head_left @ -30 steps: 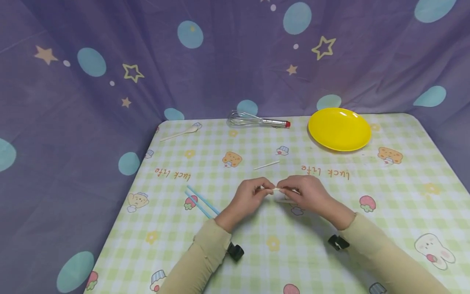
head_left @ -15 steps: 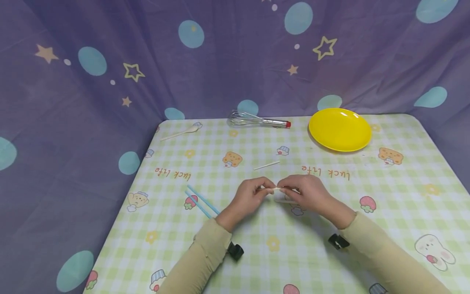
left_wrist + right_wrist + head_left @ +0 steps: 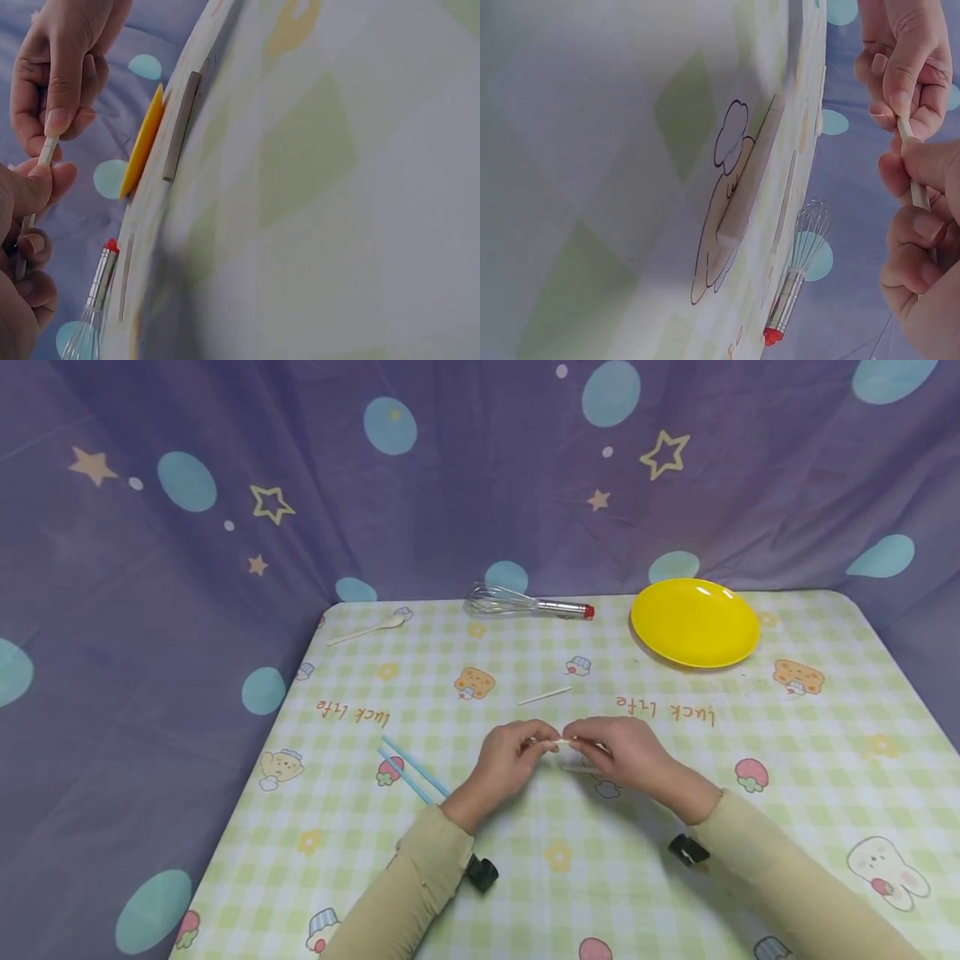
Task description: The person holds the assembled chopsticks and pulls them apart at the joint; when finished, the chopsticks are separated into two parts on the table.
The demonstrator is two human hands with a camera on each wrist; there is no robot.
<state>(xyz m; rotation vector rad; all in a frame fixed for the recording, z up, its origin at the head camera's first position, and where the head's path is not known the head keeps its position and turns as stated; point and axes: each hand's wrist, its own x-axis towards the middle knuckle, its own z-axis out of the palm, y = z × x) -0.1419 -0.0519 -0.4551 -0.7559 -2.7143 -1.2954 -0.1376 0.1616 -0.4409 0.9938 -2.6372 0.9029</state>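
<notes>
Both hands meet near the middle of the table, above the cloth. Thumb and fingers of my left hand [image 3: 501, 768] pinch one part of a thin pale wooden stick [image 3: 919, 195]. My right hand [image 3: 633, 756] pinches the same stick close beside, and its other fingers curl around the rest in the right wrist view. Only a short stretch of the stick shows between the fingertips in the head view. A second pale stick [image 3: 182, 127] lies on the cloth below the right hand, partly hidden by it in the head view. Another thin stick [image 3: 545, 696] lies just beyond the hands.
Two blue chopsticks [image 3: 415, 770] lie beside the left wrist, partly covered by it. At the back stand a whisk [image 3: 555, 608] with a red end, a yellow plate [image 3: 695, 624] at right, and a pale spoon [image 3: 367, 631] at left. A purple curtain [image 3: 450, 485] hangs behind the table.
</notes>
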